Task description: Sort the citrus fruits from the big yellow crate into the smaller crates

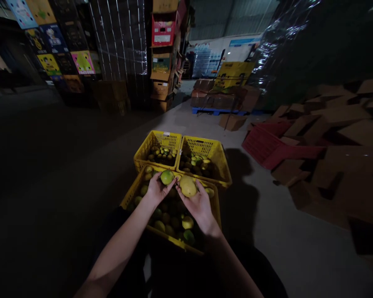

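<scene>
Fingers of the left hand (156, 190) grip a green fruit (167, 177), those of the right hand (201, 207) cradle a yellow fruit (188, 186) — both above the near crate (180, 243). Light pressure should avoid bruising.

I'm standing in a dim produce warehouse, where printed cartons (163, 31) rise in stacks, shiny film (144, 49) wraps a tall load (119, 41), a loaded blue pallet (216, 111) sits near heaped cardboard boxes (342, 109), and yellow plastic crates (219, 159) of fruit (188, 223) rest on the grey floor (170, 123).

One fruit (167, 177) is green, the other fruit (188, 186) yellow.
</scene>
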`<state>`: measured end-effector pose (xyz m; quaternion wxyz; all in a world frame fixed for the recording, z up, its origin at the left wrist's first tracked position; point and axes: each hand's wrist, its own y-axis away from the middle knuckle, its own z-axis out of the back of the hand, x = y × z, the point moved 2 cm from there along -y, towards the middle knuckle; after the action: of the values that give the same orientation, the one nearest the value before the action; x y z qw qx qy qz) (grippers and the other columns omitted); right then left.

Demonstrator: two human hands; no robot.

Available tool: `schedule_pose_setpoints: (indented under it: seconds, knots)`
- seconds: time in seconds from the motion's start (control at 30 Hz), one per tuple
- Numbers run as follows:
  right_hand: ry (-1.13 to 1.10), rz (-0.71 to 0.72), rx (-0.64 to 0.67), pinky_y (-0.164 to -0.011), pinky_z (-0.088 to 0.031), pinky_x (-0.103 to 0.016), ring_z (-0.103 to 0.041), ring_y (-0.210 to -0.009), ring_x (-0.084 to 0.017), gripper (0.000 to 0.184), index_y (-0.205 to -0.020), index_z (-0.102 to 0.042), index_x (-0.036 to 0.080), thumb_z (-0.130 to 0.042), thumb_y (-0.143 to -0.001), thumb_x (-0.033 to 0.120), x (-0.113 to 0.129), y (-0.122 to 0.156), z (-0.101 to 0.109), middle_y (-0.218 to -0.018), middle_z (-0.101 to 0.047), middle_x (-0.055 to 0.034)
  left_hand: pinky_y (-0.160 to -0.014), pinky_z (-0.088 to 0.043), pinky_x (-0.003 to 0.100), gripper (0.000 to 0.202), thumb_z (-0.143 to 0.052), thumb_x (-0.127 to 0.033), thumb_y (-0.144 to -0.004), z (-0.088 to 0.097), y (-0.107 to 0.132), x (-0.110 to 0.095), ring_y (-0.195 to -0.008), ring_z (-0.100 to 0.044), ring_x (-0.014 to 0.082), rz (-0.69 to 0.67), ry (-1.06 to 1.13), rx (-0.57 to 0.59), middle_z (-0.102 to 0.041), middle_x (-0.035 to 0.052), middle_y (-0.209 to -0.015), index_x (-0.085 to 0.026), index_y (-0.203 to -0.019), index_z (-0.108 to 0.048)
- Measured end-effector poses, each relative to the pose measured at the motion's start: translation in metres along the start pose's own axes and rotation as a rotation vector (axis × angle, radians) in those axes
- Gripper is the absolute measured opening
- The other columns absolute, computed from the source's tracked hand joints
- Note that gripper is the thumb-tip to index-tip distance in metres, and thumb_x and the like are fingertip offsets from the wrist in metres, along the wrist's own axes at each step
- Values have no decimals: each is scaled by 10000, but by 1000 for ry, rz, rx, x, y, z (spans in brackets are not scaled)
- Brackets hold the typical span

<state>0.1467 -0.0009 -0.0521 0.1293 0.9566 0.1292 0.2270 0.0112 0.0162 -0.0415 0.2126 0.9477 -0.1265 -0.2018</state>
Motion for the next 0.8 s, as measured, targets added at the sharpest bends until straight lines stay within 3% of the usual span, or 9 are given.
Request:
schedule_pose_setpoints:
  seconds: [0.17, 0.3, 0.5, 0.57, 0.7, 0.8]
  knots:
    - [12, 33, -21, -783, -572, -299, -672, -887, -171, 144, -868, -652, 198, -557, -831, 301, 1, -4, 4, -871, -729, -28, -643, -591, 242, 254, -432, -230, -915, -1, -2, 5, -786, -678, 173, -23, -1, -6, -679, 104, -926, -107, -1095, -562]
    - [46, 104, -4, -826, -571, -307, -668, -923, -166, 125, -854, -653, 215, -589, -828, 318, 2, -3, 2, -871, -729, -1, -635, -584, 212, 259, -462, -282, -912, -1, -1, 7, -703, -673, 148, -15, -53, 10, -681, 94, -854, -92, -1046, -578]
    - [53, 42, 11, -747, -578, -263, -681, -824, -141, 161, -899, -657, 217, -594, -827, 347, 2, -1, 0, -876, -733, 8, -506, -541, 193, 500, -397, -498, -900, 2, 0, 11, -556, -627, 130, 151, -125, 50, -655, 119, -709, -44, -964, -596]
    - [106, 4, 33, -705, -571, -246, -681, -773, -135, 163, -910, -662, 207, -632, -796, 320, 1, 2, 2, -871, -732, 3, -527, -546, 199, 460, -423, -472, -896, 2, 0, 10, -571, -634, 135, 152, -126, 86, -658, 120, -714, -49, -929, -599]
    - [205, 25, 53, -734, -557, -267, -678, -822, -141, 233, -984, -653, 253, -670, -752, 262, 1, 10, 5, -985, -716, 23, -576, -551, 194, 219, -539, -275, -849, 0, 3, 6, -611, -649, 139, 96, -130, 103, -665, 100, -716, -68, -885, -599]
    - [222, 46, 12, -646, -552, -270, -681, -726, -157, 191, -919, -659, 241, -670, -734, 288, 2, 11, 6, -877, -728, 16, -511, -526, 176, 198, -562, -266, -826, 0, 7, 3, -553, -626, 123, 102, -128, 119, -662, 83, -697, -80, -880, -603]
